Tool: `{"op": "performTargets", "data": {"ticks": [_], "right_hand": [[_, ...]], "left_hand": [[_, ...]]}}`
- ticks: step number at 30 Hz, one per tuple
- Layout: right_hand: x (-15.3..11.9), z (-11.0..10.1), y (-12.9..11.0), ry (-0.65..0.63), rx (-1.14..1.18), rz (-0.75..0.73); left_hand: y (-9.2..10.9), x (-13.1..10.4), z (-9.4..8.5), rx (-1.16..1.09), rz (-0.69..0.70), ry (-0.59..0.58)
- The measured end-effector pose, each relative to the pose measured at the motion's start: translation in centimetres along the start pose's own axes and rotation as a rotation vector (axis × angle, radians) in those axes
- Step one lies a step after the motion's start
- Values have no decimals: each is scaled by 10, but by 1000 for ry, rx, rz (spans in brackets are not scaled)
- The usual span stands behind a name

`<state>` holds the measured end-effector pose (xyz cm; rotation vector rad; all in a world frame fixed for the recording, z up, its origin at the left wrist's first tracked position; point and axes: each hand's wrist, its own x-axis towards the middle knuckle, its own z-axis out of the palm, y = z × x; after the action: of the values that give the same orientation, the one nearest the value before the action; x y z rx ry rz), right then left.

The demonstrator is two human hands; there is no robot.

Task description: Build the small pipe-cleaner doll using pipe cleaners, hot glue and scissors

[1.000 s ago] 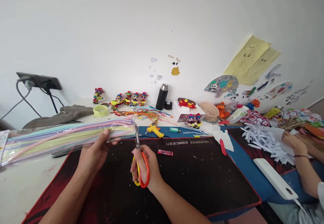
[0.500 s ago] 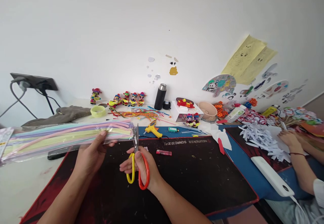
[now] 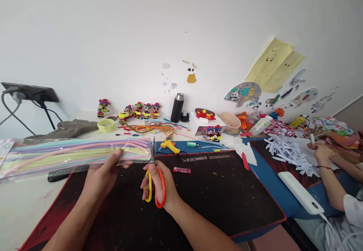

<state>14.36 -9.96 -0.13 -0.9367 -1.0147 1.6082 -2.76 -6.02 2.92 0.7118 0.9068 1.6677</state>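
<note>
A clear plastic bag of pastel pipe cleaners (image 3: 76, 153) stretches across the left side, held near its right end by my left hand (image 3: 103, 177), thumb on top. My right hand (image 3: 160, 185) grips scissors (image 3: 160, 196) with one yellow and one red handle. Their blades point away from me and lie at the bag's right end, nearly together. Whether the plastic is cut there I cannot tell. Beneath both hands is a black desk mat (image 3: 210, 194) with a red edge.
A pink lighter (image 3: 182, 170) and a yellow glue gun (image 3: 170, 145) lie beyond my right hand. Small figures (image 3: 138, 110), a black thermos (image 3: 177, 108) and a white box (image 3: 195, 124) stand along the wall. At right, another person's hands (image 3: 320, 154) work by white paper strips (image 3: 292, 154).
The scissor blades have closed at the bag's right end, and the handles have come closer together. The view has shifted slightly to the right.
</note>
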Motion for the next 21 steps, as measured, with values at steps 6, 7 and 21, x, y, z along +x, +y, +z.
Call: {"op": "performTargets", "data": {"ticks": [6, 7, 21], "right_hand": [[-2, 2, 1, 35, -22, -52], [-2, 2, 1, 40, -31, -53], [0, -2, 5, 13, -46, 10]], "left_hand": [[1, 0, 0, -9, 8, 5], [0, 0, 0, -11, 9, 0], [2, 0, 1, -10, -27, 30]]}}
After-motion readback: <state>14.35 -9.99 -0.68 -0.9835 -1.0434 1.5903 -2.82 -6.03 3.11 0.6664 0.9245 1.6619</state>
